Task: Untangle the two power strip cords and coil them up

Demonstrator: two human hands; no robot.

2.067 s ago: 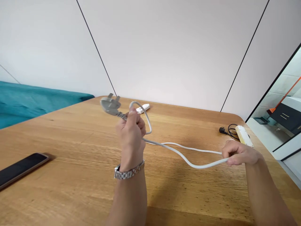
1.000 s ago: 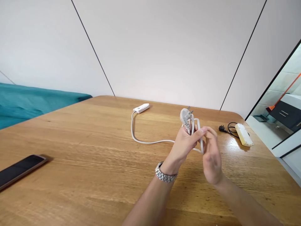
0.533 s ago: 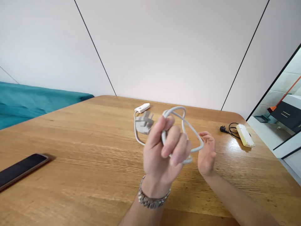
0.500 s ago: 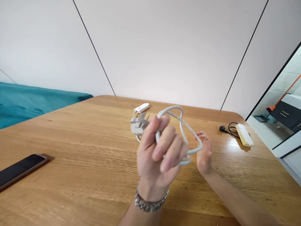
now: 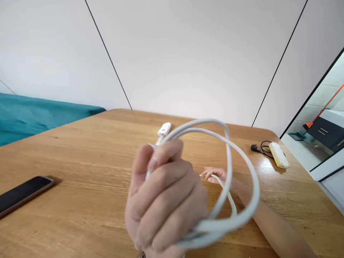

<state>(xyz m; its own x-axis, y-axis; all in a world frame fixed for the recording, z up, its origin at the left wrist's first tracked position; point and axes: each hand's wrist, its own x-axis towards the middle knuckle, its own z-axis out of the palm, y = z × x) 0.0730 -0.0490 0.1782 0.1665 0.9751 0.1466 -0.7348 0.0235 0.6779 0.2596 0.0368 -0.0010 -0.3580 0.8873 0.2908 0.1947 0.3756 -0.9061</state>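
Observation:
Close to the camera, my left hand (image 5: 163, 200) is closed in a fist around a white power cord (image 5: 255, 190). Large loops of the cord bulge out to its right, and the plug is hidden. Farther back, my right hand (image 5: 217, 174) has its fingers pinched low over the table, with a stretch of the cord at its fingertips. Beyond my left fist lies a small white power strip (image 5: 165, 128), and a length of cord runs from it toward the fist.
On the wooden table (image 5: 88, 154), a dark phone (image 5: 24, 193) lies at the left. A white-and-yellow power strip (image 5: 279, 154) with a black plug (image 5: 254, 147) is at the right. A pale wall (image 5: 188, 57) stands behind; a teal seat (image 5: 45, 118) is on the left.
My left hand has come nearer the camera and turned its back to view, hiding the plug. My right hand moved left and down to the cord. The small white power strip has turned slightly.

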